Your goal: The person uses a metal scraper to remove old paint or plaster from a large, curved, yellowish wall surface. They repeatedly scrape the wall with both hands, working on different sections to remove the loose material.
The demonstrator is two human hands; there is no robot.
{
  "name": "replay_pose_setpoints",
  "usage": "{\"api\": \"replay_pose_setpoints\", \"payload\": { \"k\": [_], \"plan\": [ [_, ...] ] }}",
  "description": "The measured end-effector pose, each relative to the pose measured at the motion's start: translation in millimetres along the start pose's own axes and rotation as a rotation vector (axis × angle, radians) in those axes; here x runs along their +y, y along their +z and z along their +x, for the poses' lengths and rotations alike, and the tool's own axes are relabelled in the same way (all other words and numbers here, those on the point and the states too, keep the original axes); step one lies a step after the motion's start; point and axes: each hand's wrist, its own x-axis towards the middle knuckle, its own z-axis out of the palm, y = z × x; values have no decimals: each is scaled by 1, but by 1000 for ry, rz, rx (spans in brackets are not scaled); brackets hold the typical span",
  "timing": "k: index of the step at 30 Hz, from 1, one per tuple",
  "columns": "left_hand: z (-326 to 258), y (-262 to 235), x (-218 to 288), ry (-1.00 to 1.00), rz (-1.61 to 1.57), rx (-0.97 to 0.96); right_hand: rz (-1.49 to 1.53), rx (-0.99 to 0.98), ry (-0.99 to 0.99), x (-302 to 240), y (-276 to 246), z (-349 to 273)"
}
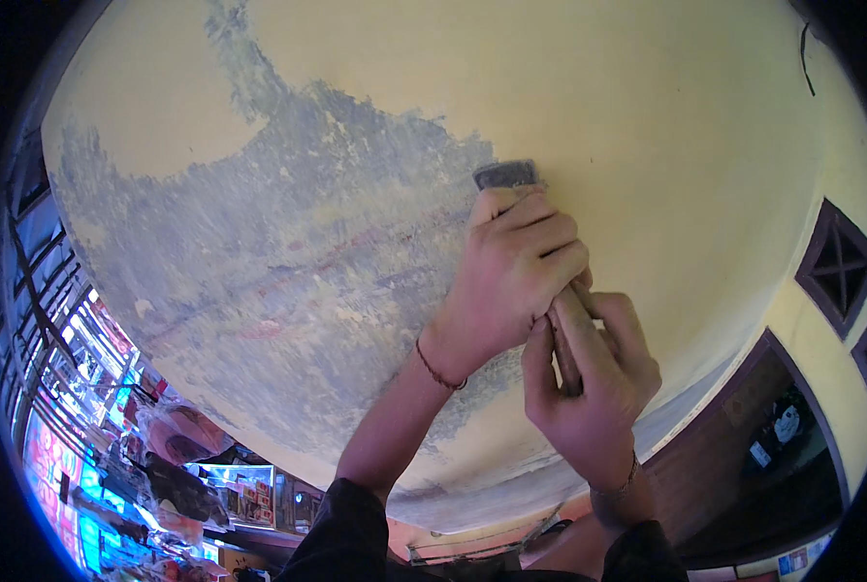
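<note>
My left hand [511, 276] grips the upper part of a scraper, its fingers wrapped just below the blade. The scraper's dark metal blade [506, 175] presses flat against a yellow painted surface [598, 87], at the edge of a large scraped grey-blue patch [288, 242]. Lower down, my right hand [589, 388] closes around the wooden handle [569, 335]. The two hands touch each other. A thin red cord circles my left wrist, and a bracelet sits on my right one. Both sleeves are dark.
A dark-framed lattice window [836, 267] sits at the right, with a dark doorway [773, 436] below it. At the lower left are shelves of colourful goods [94, 456]. The yellow paint is intact above and to the right of the blade.
</note>
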Motion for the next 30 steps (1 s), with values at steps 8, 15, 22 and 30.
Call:
{"api": "replay_pose_setpoints", "payload": {
  "k": [8, 15, 22, 30],
  "plan": [
    [-2, 4, 3, -4, 42, 51, 62, 41, -29, 0, -4, -2],
    [4, 2, -2, 4, 42, 18, 63, 7, 47, 0, -4, 5],
    [-2, 8, 3, -9, 88, 37, 31, 31, -40, 0, -6, -3],
    [3, 10, 2, 10, 6, 111, 26, 63, -73, 3, -2, 0]
  ]
}}
